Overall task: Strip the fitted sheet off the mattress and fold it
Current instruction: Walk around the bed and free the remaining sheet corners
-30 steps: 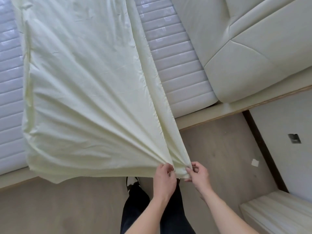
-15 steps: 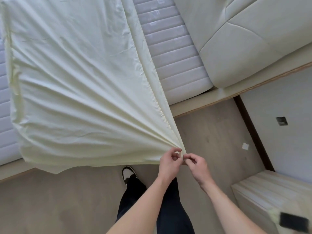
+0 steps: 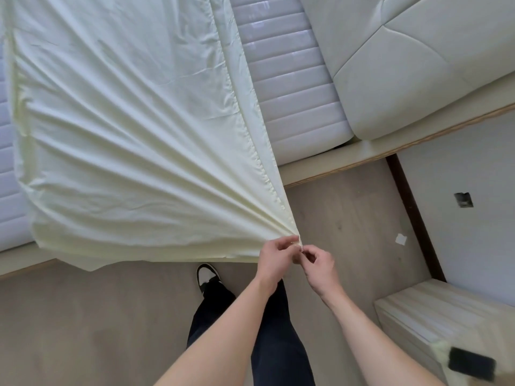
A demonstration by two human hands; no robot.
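Honestly the fitted sheet looks about as light and floppy as fabric gets: pale yellow, thin, fanning into pleats that all run toward one gathered corner. Most of it lies spread over the mattress, with its near edge hanging past the bed frame over the floor. Both hands meet at that corner, the left hand with its fingers curled round the bunched cloth and the right hand pinching the tip just beside it. I'd say the seam at the corner is the spot to grab, since the elastic edge gives fingers something to bite on, whereas the flat middle would just slide and sag. Off to the right sits a cream padded headboard and a low wooden bench.
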